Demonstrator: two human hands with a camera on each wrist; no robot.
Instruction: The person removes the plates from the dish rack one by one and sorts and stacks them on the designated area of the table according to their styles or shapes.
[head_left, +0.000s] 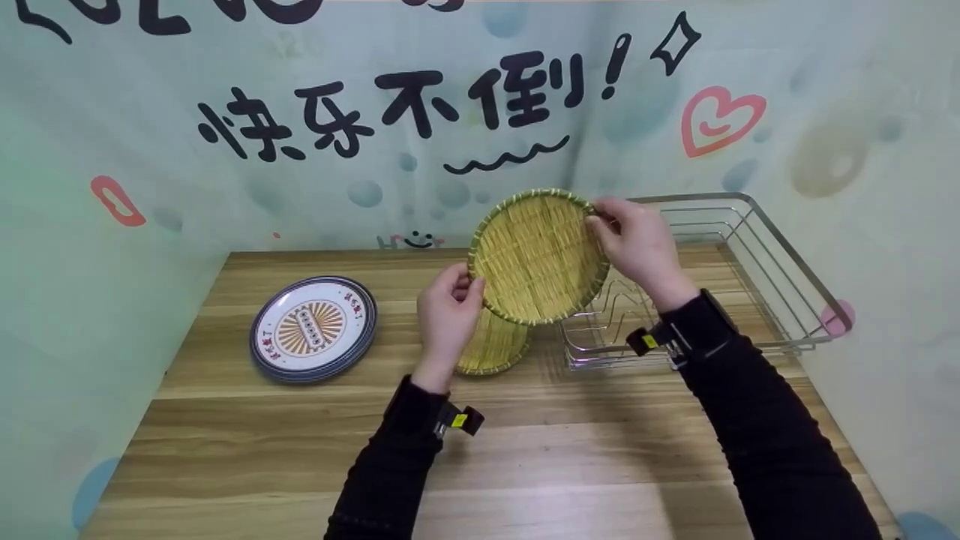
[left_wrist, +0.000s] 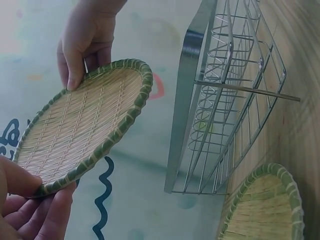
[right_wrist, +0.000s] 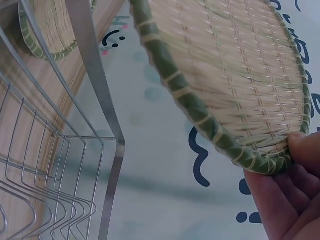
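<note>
Both hands hold up a round woven bamboo tray (head_left: 541,255) with a green bound rim, tilted so its woven face shows in the head view. My left hand (head_left: 448,311) pinches the rim at the left, thumb on the woven side. At the upper right of the rim, my right hand (head_left: 637,244) pinches with thumb and fingers. A second woven tray (head_left: 493,349) lies on the table below, partly hidden by the raised one and the left hand. The left wrist view shows the raised tray (left_wrist: 90,127) between the two hands.
A wire dish rack (head_left: 780,262) stands at the back right, behind the right forearm. Several stacked plates (head_left: 259,345) with blue rims sit at the left of the wooden table (head_left: 247,450). A printed cloth (head_left: 315,202) hangs behind the table.
</note>
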